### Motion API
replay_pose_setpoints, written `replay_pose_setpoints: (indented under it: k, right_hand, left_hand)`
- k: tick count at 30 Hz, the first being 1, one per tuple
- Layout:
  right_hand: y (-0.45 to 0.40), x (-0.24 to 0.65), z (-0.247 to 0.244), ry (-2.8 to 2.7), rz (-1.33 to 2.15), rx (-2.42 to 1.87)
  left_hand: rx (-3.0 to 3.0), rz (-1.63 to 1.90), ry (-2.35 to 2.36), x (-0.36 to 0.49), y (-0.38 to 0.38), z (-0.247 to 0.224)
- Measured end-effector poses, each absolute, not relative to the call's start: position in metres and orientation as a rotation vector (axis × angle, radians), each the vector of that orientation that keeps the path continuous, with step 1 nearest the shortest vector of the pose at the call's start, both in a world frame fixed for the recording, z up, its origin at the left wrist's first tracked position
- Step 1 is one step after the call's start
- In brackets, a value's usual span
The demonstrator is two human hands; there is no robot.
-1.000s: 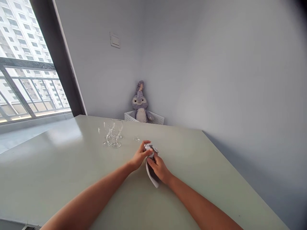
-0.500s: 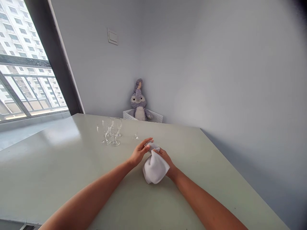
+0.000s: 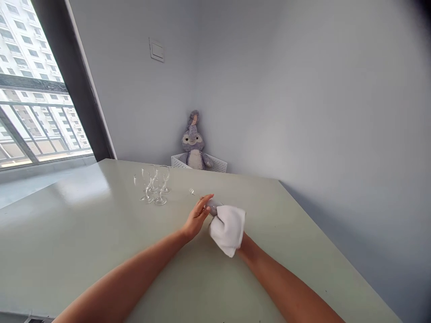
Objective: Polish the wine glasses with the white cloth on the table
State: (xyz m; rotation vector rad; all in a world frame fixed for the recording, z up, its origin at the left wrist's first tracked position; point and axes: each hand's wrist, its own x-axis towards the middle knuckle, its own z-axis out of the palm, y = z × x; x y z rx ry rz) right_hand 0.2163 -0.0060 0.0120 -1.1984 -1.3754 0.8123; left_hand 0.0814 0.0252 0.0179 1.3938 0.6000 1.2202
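Observation:
My left hand (image 3: 195,219) is closed around a clear drinking glass (image 3: 212,206), the thumb and fingers on either side of it. Just past the left fingertips shows a small clear glass piece (image 3: 191,191); I cannot tell whether it is the foot of the held glass. A folded white cloth (image 3: 229,226) covers most of my right hand (image 3: 241,240), with only the wrist side showing. The cloth is pressed against the near right end of the glass and partly hides it.
Several stemmed wine glasses (image 3: 153,186) stand in a group on the left of the pale table (image 3: 101,233). Behind the table's far edge a plush rabbit (image 3: 194,148) sits in a white perforated basket (image 3: 218,165). Walls border the far and right sides.
The cloth has swung up and to the right, and now covers the right fingers that showed before. The left hand stays around the glass in nearly the same place.

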Motion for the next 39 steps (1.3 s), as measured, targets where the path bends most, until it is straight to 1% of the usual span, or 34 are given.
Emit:
replay_pose_setpoints:
  k: [3, 4, 6, 8, 9, 10, 13, 14, 16, 20, 23, 25, 26, 27, 31, 33, 36, 39]
  right_hand:
    - [-0.012, 0.213, 0.005, -1.513, 0.896, -1.216]
    - [-0.014, 0.211, 0.003, -1.589, 0.872, -1.236]
    - [-0.017, 0.208, -0.002, -1.724, 0.717, -1.299]
    - [-0.018, 0.206, -0.002, -1.714, 0.615, -1.321]
    - [-0.018, 0.206, -0.001, -1.637, 0.67, -1.296]
    - [-0.017, 0.206, 0.002, -1.517, 0.807, -1.239]
    - [-0.014, 0.208, 0.013, -1.138, 1.308, -0.997]
    - [-0.014, 0.209, 0.017, -1.067, 1.409, -0.941]
    - [-0.014, 0.211, 0.021, -1.029, 1.494, -0.896]
    - [-0.017, 0.211, 0.02, -1.078, 1.455, -0.92]
    - [-0.02, 0.204, 0.013, -1.334, 1.164, -1.019]
    - [-0.021, 0.199, 0.01, -1.443, 0.998, -1.066]
    - [-0.021, 0.198, 0.009, -1.413, 1.009, -1.066]
    - [-0.021, 0.197, 0.01, -1.333, 1.09, -1.047]
    - [-0.021, 0.2, 0.019, -0.848, 1.593, -0.869]
    - [-0.021, 0.202, 0.022, -0.77, 1.705, -0.827]
    - [-0.018, 0.204, 0.017, -0.848, 1.691, -0.856]
    - [-0.01, 0.205, 0.008, -1.045, 1.487, -0.94]
  left_hand:
    - [1.451, 1.119, 0.714, 0.077, 0.032, 0.016]
    - [1.476, 1.089, 0.757, 0.075, 0.035, 0.015]
    - [1.521, 1.054, 0.817, 0.072, 0.038, 0.013]
    - [1.52, 1.057, 0.798, 0.071, 0.038, 0.012]
    - [1.509, 1.081, 0.762, 0.072, 0.036, 0.012]
    - [1.503, 1.116, 0.719, 0.073, 0.034, 0.013]
    - [1.551, 1.238, 0.577, 0.076, 0.027, 0.018]
    - [1.578, 1.267, 0.541, 0.078, 0.025, 0.019]
    - [1.617, 1.297, 0.505, 0.08, 0.023, 0.021]
    - [1.64, 1.277, 0.688, 0.078, 0.028, 0.017]
    - [1.712, 1.2, 0.917, 0.073, 0.035, 0.01]
    - [1.742, 1.188, 0.969, 0.072, 0.038, 0.008]
    - [1.737, 1.214, 0.943, 0.072, 0.038, 0.007]
    - [1.719, 1.253, 0.888, 0.072, 0.038, 0.007]
    - [1.571, 1.316, 0.606, 0.076, 0.034, 0.008]
    - [1.516, 1.285, 0.555, 0.076, 0.033, 0.009]
    - [1.475, 1.291, 0.601, 0.074, 0.035, 0.009]
    - [1.378, 1.332, 0.711, 0.072, 0.043, 0.009]
